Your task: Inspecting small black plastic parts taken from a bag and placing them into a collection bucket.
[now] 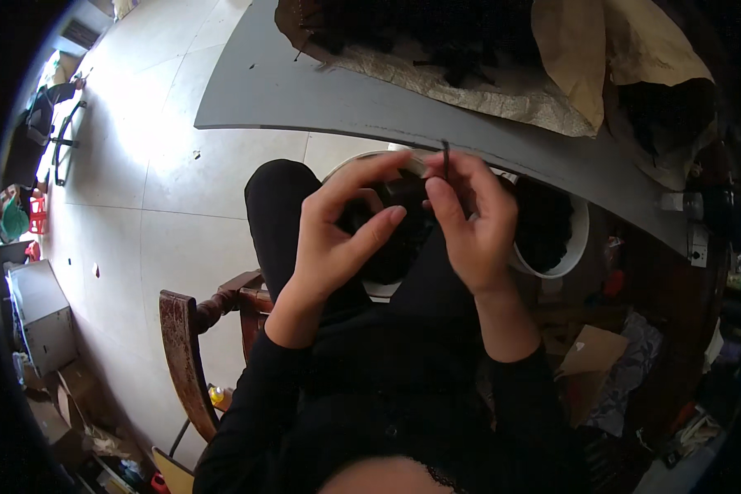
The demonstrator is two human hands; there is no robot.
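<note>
My right hand (476,226) pinches a thin dark strip (445,153) between thumb and fingers, and its tip points up past the fingertips. Facing it, my left hand (337,226) has its thumb and fingers apart and nothing visible between them. Its index fingertip comes close to the right hand's fingers. Both hands are above a white bucket (379,291) between my knees. The inside of that bucket looks dark, and my hands cover much of it. A second white bucket (581,239), holding a mass of black pieces (543,226), stands right of my right hand.
Ahead, a grey table (255,90) bears an opened woven sack (543,103) full of black material. A wooden chair part (181,337) rises at my left. Cardboard (593,354) lies low on the right, and boxes (41,313) line the far left.
</note>
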